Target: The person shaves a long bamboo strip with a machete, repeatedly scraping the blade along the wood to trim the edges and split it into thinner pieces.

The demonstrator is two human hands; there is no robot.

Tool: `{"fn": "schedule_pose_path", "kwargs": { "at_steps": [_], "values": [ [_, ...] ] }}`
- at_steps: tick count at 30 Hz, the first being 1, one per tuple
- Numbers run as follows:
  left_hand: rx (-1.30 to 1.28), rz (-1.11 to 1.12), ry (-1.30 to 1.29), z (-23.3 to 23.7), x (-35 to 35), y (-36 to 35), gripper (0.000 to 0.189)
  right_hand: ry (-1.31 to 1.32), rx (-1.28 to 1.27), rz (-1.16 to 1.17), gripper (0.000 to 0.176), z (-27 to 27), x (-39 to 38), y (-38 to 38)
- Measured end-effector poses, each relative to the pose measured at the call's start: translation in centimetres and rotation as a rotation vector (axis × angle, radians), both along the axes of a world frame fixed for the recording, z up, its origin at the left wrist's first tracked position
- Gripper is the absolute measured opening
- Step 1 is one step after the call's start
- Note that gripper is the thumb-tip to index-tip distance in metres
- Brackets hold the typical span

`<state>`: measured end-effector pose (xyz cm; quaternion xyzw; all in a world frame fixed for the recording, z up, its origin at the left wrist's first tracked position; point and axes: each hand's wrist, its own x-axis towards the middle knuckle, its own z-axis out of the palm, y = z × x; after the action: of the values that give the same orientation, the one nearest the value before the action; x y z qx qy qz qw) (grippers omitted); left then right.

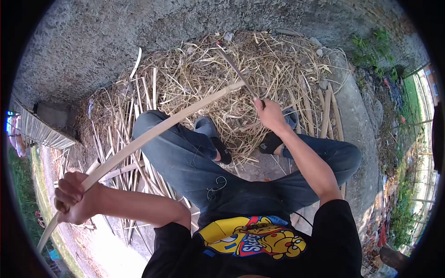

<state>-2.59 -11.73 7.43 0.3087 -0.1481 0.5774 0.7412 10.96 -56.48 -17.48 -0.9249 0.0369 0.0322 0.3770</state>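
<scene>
My left hand (74,198), out at the far left, is closed round a long pale bamboo strip (160,127). The strip slants up and to the right across my left knee, and its tail sticks out below the hand. In front of my right knee, my right hand (271,115) grips the handle of a long-bladed knife (235,69). Its dark blade points up and to the left. The far end of the strip meets the blade a little above the handle.
Shavings (222,88) cover the ground between my feet and the rough wall (139,23). Several split strips (134,97) lie left of my legs, and more pieces (327,109) rest on the right beside a concrete ledge (354,102). A slatted bamboo panel (48,132) stands at the left.
</scene>
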Motion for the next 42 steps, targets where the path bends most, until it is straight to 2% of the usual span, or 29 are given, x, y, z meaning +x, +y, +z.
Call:
{"fn": "schedule_pose_path", "kwargs": {
  "at_steps": [1,2,3,4,7,9,10,12,14,17,21,22,24,26,27,28,30,32,33,34,35,36,38,40,42],
  "values": [
    [-0.024,0.127,-0.083,1.1,-3.0,2.4,0.053,0.03,-0.091,-0.055,0.063,-4.2,1.3,-3.6],
    [-0.046,0.249,-0.179,2.2,-4.1,4.1,0.053,-0.045,-0.16,-0.136,0.064,-8.3,1.6,-6.5],
    [0.018,0.309,-0.113,2.9,-3.6,4.7,0.053,-0.136,-0.108,-0.146,0.062,-7.8,0.7,-7.3],
    [0.073,0.386,-0.021,2.8,-3.8,4.6,0.054,-0.354,-0.108,-0.156,0.06,-6.9,-0.1,-6.7],
    [0.121,0.262,0.041,1.6,-0.7,2.8,0.061,-0.231,0.015,-0.128,0.056,0.5,-1.4,-3.2],
    [0.131,0.144,0.028,0.1,-0.1,2.9,0.064,-0.144,0.48,-0.036,0.051,3.8,-2.7,-0.2],
    [0.134,0.072,-0.008,-1.0,0.0,3.2,0.065,-0.136,0.488,-0.036,0.051,4.6,-3.2,1.4],
    [0.041,0.158,0.034,-3.0,0.0,1.7,0.064,-0.222,0.698,0.057,0.046,5.7,-4.1,4.6],
    [-0.034,0.215,0.126,-5.8,-1.2,1.7,0.064,-0.195,0.602,0.078,0.05,6.0,-4.4,7.2],
    [-0.105,0.227,0.242,-10.6,-4.4,4.0,0.064,-0.168,0.617,0.069,0.045,6.2,-4.6,10.9],
    [-0.246,0.344,0.503,-15.0,-6.6,4.6,0.062,-0.27,0.603,0.006,0.039,5.2,-3.7,14.6],
    [-0.206,0.313,0.544,-15.7,-6.9,4.2,0.068,-0.326,0.582,-0.034,0.039,4.7,-3.4,15.2],
    [-0.265,0.361,0.845,-16.7,-7.6,3.6,0.08,-0.323,0.628,-0.028,0.04,3.6,-2.8,15.3],
    [-0.299,0.059,1.301,-16.4,-10.0,1.8,0.087,-0.252,0.541,-0.037,0.042,3.9,-2.6,15.0],
    [-0.158,-0.431,1.359,-17.4,-12.8,3.9,0.091,-0.249,0.535,-0.031,0.042,4.2,-2.6,14.9],
    [-0.006,-0.832,1.488,-15.8,-13.8,3.2,0.085,-0.239,0.508,-0.032,0.043,4.7,-2.8,14.7],
    [0.546,-0.698,1.796,-12.3,-15.0,-1.2,0.064,-0.223,0.476,-0.031,0.044,4.8,-2.8,14.8],
    [0.953,0.296,1.312,-12.8,-15.4,-4.0,0.036,-0.267,0.506,-0.033,0.046,4.6,-2.8,15.1],
    [1.118,0.522,1.034,-12.4,-14.9,-2.5,0.025,-0.259,0.5,-0.017,0.046,4.1,-2.7,15.3],
    [1.309,0.803,1.042,-10.7,-13.8,-1.8,0.036,-0.296,0.519,-0.025,0.047,3.4,-2.3,15.6],
    [1.457,0.993,1.119,-9.0,-12.4,-1.7,0.043,-0.336,0.543,-0.036,0.047,3.1,-2.1,15.9],
    [1.614,1.017,1.233,-8.3,-11.7,-0.9,0.046,-0.333,0.549,-0.023,0.047,3.4,-2.1,16.1],
    [1.611,0.66,1.576,-10.1,-12.1,2.2,0.038,-0.344,0.54,-0.008,0.049,4.1,-1.8,15.8],
    [1.246,0.08,1.931,-11.4,-12.3,3.9,0.034,-0.348,0.483,0.033,0.053,3.8,-1.4,15.1],
    [1.345,0.104,1.881,-13.1,-12.7,3.9,0.039,-0.362,0.334,0.119,0.052,4.1,-1.4,13.8]
  ]
}}
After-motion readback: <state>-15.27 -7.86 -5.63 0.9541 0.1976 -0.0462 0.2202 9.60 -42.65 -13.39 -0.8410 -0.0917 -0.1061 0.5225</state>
